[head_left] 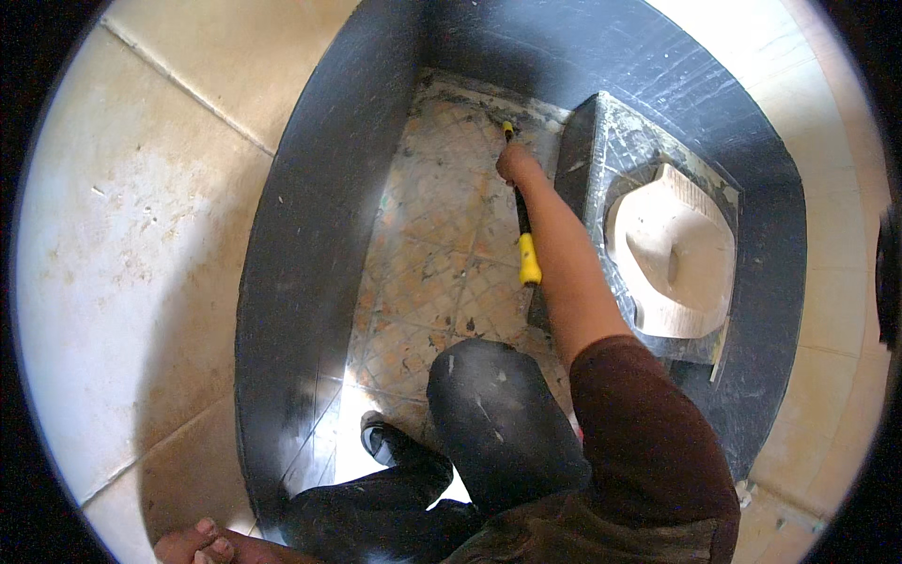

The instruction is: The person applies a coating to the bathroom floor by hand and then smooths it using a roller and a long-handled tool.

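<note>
My right hand (517, 164) reaches far forward and is closed round a long black-and-yellow handled tool (530, 258). The yellow butt of its handle points back along my forearm. Its far end comes down at the floor by the back wall, too small and dark to make out. Under it lies the patterned tile floor (427, 216), spotted with dark flecks and grime. At the lower left edge my left hand (195, 543) is curled in a loose fist beside the tan wall, partly cut off by the frame, with nothing visible in it.
A cream squat toilet (678, 254) is set in a raised, dark-sided platform (611, 141) on the right. Dark wall tiles (310, 216) close in on the left and back, below tan tiles (132, 216). My bent knee (498, 395) and shoe (378, 440) take up the near floor.
</note>
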### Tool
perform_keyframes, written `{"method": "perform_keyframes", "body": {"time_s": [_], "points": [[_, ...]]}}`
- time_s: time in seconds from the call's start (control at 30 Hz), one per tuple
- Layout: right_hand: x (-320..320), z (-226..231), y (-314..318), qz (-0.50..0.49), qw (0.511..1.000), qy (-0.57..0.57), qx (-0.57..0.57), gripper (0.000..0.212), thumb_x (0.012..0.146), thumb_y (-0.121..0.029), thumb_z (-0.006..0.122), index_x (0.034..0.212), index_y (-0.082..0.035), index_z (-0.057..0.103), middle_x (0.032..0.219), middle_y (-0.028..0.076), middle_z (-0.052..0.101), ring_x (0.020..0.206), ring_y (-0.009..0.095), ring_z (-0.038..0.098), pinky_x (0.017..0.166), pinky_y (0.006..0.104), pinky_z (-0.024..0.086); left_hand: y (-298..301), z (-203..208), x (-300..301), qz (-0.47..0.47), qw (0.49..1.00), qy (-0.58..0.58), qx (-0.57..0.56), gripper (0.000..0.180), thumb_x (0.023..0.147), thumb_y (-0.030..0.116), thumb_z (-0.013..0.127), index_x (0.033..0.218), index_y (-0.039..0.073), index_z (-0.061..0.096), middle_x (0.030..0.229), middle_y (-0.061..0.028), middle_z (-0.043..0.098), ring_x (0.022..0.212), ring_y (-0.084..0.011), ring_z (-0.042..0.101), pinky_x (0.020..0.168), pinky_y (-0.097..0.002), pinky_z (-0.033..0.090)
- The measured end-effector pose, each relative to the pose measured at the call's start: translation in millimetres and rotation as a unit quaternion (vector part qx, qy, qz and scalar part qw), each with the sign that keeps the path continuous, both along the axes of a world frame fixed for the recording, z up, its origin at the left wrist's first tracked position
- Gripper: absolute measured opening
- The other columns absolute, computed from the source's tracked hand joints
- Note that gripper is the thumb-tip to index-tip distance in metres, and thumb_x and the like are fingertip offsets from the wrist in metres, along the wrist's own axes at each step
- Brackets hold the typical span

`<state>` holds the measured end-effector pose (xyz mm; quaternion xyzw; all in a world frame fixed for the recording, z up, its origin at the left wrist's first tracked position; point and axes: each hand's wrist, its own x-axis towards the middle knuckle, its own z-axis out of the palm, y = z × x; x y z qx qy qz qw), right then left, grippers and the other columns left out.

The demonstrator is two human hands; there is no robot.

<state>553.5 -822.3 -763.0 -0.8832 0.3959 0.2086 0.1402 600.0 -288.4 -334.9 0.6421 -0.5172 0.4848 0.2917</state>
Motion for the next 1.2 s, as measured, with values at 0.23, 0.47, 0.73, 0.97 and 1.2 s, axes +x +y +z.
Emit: {"method": "perform_keyframes", "body": {"time_s": [0.23,0.47,0.73,0.97,1.2], "points": [[-11.9,12.5,14.3,-0.018,0.999,0.017,-0.025,0.032,0.081,-0.016,0.061,0.108,0.000,0.069,0.109,0.023,0.067,0.100,0.038,0.065,0.082,0.0452,0.054,1.3,4.4,-4.1,0.027,0.999,0.006,0.025,0.032,0.100,0.018,0.046,0.081,-0.008,0.050,0.051,-0.0084,0.046,0.038,-0.0160,0.044,0.031,-0.0248,0.039],[-13.2,-8.0,44.8,-0.136,0.990,-0.027,-0.005,0.055,0.084,-0.005,0.061,0.136,0.004,0.044,0.108,0.024,0.066,0.082,0.031,0.069,0.064,0.0431,0.056,4.0,8.2,-1.0,-0.018,1.000,0.007,0.016,0.032,0.099,0.016,0.047,0.080,-0.009,0.050,0.051,-0.0088,0.045,0.038,-0.0152,0.043,0.030,-0.0248,0.040],[-70.6,5.2,42.5,-0.151,0.986,-0.073,-0.024,0.053,0.085,-0.003,0.057,0.134,0.006,0.039,0.102,0.028,0.066,0.084,0.035,0.069,0.062,0.0433,0.057,1.1,5.0,3.3,-0.026,1.000,-0.008,0.005,0.032,0.099,0.015,0.048,0.080,-0.011,0.051,0.051,-0.0089,0.044,0.038,-0.0142,0.043,0.029,-0.0244,0.040],[-66.1,45.6,39.9,-0.011,1.000,-0.004,-0.016,0.045,0.081,-0.008,0.061,0.120,0.010,0.050,0.112,0.029,0.063,0.107,0.040,0.062,0.089,0.0453,0.051,3.4,0.3,1.2,-0.034,0.999,-0.012,-0.019,0.032,0.099,0.015,0.048,0.080,-0.011,0.051,0.051,-0.0088,0.044,0.038,-0.0138,0.043,0.029,-0.0240,0.040],[-72.1,48.0,28.0,-0.110,0.993,-0.022,0.029,0.052,0.085,-0.010,0.055,0.130,0.012,0.043,0.119,0.033,0.058,0.113,0.043,0.058,0.096,0.0458,0.047,-0.1,1.7,2.9,-0.036,0.999,-0.016,-0.012,0.031,0.099,0.016,0.047,0.082,-0.010,0.051,0.052,-0.0084,0.045,0.039,-0.0136,0.042,0.029,-0.0238,0.038]]}}
